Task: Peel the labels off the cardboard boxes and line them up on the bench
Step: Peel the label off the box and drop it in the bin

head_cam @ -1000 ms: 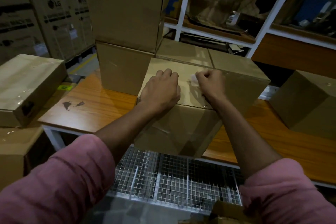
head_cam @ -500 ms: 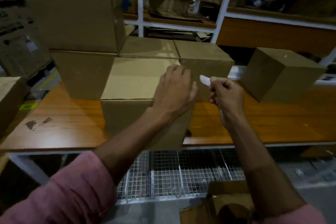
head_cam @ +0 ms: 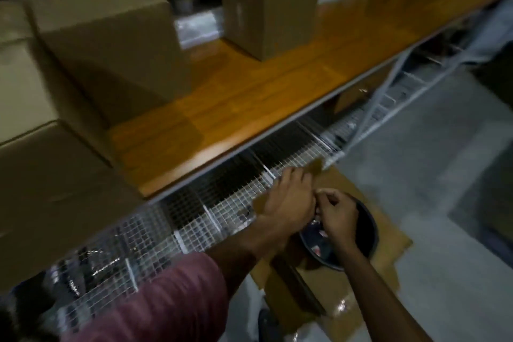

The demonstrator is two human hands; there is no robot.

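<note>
Hands: my left hand (head_cam: 288,203) and right hand (head_cam: 340,215) meet knuckle to fingertip, low, in front of the table (head_cam: 249,108) and below its edge.

Fingers: the right fingers (head_cam: 329,198) are curled with the tips drawn together against the left hand. The left hand shows only its back. I cannot tell whether either hand pinches anything.

Label: no label shows. If one is held, it is hidden where the two hands touch. The blur leaves that open.

Below the fingers: a dark round bin (head_cam: 370,226) sits directly under my right hand, standing on a flat cardboard sheet (head_cam: 388,247) on the floor. Pale scraps show inside the bin, too blurred to name.

Boxes: all lie above and to the left of my fingers, on the table. The big box (head_cam: 50,175) is nearest my left arm, a second box (head_cam: 111,44) is behind it, and a lone box (head_cam: 266,3) stands well apart at the back.

Between: the wire shelf (head_cam: 194,219) under the table runs just beyond my left knuckles.

What the next move turns on: as I judge it, the drop is straight down from the right fingertips. The return to the boxes goes up and left, and the left hand is the nearer one.

Task so far: the boxes in view are not yet in a single row.
</note>
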